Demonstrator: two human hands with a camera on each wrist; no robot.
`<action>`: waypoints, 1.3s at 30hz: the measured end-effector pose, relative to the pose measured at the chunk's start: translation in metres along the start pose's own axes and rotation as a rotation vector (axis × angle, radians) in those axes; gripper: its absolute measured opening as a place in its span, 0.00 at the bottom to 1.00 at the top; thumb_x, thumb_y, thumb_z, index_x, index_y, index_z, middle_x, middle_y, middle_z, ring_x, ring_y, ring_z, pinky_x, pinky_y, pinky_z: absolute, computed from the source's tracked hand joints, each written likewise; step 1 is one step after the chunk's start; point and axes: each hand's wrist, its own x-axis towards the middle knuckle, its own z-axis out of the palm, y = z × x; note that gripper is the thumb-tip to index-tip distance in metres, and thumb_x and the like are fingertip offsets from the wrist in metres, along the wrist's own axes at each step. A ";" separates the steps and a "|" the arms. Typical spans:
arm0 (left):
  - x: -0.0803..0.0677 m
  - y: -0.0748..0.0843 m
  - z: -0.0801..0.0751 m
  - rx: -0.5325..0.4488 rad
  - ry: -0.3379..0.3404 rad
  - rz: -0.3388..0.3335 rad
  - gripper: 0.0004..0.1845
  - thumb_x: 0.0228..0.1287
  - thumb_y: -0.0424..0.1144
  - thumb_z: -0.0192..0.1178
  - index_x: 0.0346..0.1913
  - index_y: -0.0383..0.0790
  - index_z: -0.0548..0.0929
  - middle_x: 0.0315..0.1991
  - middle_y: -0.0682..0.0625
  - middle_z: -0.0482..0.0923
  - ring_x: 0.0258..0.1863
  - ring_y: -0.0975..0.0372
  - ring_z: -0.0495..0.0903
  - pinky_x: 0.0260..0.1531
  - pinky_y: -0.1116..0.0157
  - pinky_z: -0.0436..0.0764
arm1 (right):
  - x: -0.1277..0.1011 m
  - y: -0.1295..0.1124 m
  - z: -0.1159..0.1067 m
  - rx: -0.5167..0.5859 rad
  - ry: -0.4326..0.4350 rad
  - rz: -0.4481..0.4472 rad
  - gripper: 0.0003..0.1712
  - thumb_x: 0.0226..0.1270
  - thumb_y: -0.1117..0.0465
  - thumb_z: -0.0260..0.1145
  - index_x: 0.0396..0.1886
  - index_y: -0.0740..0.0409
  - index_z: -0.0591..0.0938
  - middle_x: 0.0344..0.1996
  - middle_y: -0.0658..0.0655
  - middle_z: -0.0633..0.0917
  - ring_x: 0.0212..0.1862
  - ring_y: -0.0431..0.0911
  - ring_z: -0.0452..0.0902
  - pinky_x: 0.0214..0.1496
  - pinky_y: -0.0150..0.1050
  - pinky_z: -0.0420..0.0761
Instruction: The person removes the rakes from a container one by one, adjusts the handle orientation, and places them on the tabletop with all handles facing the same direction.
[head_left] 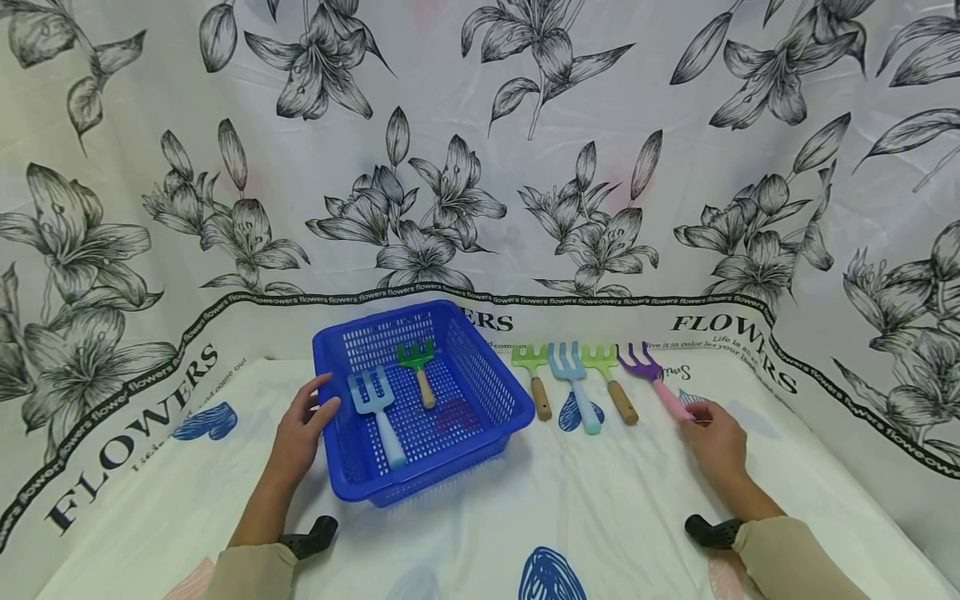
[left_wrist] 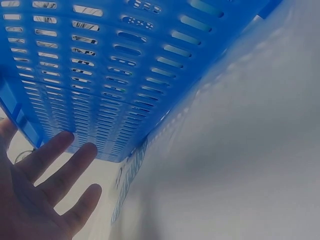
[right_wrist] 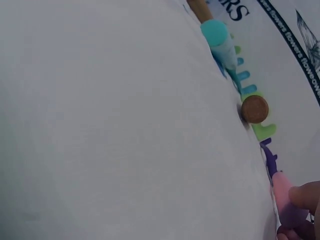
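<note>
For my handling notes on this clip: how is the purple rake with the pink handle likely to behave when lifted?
The purple rake likely stays stiff: its spread tines show no sag. Its rounded pink handle might twist where the right hand pinches it.

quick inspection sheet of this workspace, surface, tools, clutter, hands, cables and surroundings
surface: white cloth with printed shapes
job's things: blue basket holding a light-blue slotted tool and a small green rake; to its right, a row of left green rake, light-blue fork, right green rake and purple rake with a pink handle
clutter: nothing seen
grippers: left hand at the basket's left rim, fingers spread in its wrist view; right hand pinches the pink handle's end
cables: nothing seen
surroundings: flower-printed fabric behind and at both sides
</note>
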 end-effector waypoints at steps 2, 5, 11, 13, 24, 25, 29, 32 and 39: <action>0.000 0.000 0.000 0.000 0.001 0.002 0.35 0.71 0.58 0.49 0.76 0.55 0.54 0.73 0.36 0.56 0.68 0.37 0.60 0.59 0.37 0.62 | -0.001 -0.001 0.000 -0.005 -0.003 0.003 0.15 0.62 0.65 0.65 0.47 0.67 0.80 0.39 0.66 0.83 0.41 0.56 0.76 0.40 0.45 0.70; 0.000 0.000 0.000 0.003 0.004 0.005 0.35 0.71 0.58 0.49 0.76 0.55 0.54 0.73 0.37 0.56 0.68 0.37 0.60 0.60 0.36 0.62 | -0.003 -0.003 0.000 -0.012 -0.010 0.011 0.15 0.62 0.65 0.65 0.48 0.67 0.80 0.39 0.67 0.82 0.42 0.57 0.75 0.41 0.46 0.69; 0.000 0.001 0.000 0.007 0.005 0.011 0.35 0.71 0.59 0.49 0.76 0.54 0.54 0.73 0.37 0.56 0.68 0.37 0.59 0.60 0.36 0.62 | 0.001 -0.003 0.001 0.009 -0.009 0.043 0.18 0.63 0.65 0.66 0.51 0.67 0.79 0.44 0.67 0.81 0.44 0.57 0.75 0.40 0.44 0.71; 0.000 0.001 0.000 0.007 0.006 0.013 0.35 0.71 0.59 0.48 0.76 0.54 0.54 0.73 0.37 0.56 0.68 0.38 0.60 0.60 0.36 0.62 | 0.003 -0.003 0.001 0.016 -0.002 0.052 0.18 0.63 0.64 0.66 0.52 0.66 0.79 0.45 0.66 0.80 0.44 0.56 0.74 0.39 0.43 0.71; -0.001 0.001 -0.001 0.002 0.005 0.018 0.35 0.71 0.59 0.48 0.76 0.54 0.55 0.72 0.36 0.56 0.67 0.37 0.60 0.60 0.36 0.62 | 0.007 -0.029 0.002 0.055 0.061 0.010 0.16 0.65 0.63 0.66 0.50 0.66 0.80 0.45 0.65 0.80 0.43 0.52 0.74 0.35 0.36 0.73; 0.000 0.001 -0.001 0.002 0.005 0.018 0.35 0.71 0.59 0.48 0.76 0.54 0.55 0.72 0.36 0.56 0.67 0.37 0.60 0.60 0.36 0.62 | 0.007 -0.033 0.004 0.061 0.066 0.004 0.16 0.65 0.62 0.66 0.50 0.66 0.80 0.45 0.65 0.80 0.43 0.53 0.73 0.37 0.38 0.72; 0.000 0.001 -0.001 0.005 0.005 0.015 0.36 0.70 0.61 0.48 0.76 0.54 0.54 0.72 0.37 0.57 0.67 0.37 0.60 0.60 0.36 0.62 | 0.005 -0.048 0.010 0.089 0.063 -0.023 0.18 0.67 0.57 0.66 0.50 0.65 0.80 0.45 0.64 0.79 0.44 0.53 0.73 0.40 0.41 0.70; -0.001 0.001 -0.001 0.008 0.006 0.016 0.37 0.70 0.62 0.48 0.76 0.54 0.55 0.72 0.37 0.57 0.67 0.38 0.60 0.60 0.36 0.61 | 0.004 -0.059 0.015 0.115 0.040 -0.033 0.18 0.68 0.58 0.66 0.53 0.63 0.79 0.48 0.62 0.79 0.46 0.51 0.73 0.38 0.36 0.73; 0.000 0.000 0.000 0.009 0.007 0.013 0.35 0.71 0.60 0.49 0.76 0.54 0.55 0.72 0.36 0.57 0.67 0.37 0.60 0.60 0.36 0.62 | -0.001 -0.085 0.024 0.158 -0.010 -0.076 0.19 0.66 0.64 0.66 0.55 0.63 0.78 0.51 0.63 0.79 0.46 0.51 0.74 0.39 0.33 0.74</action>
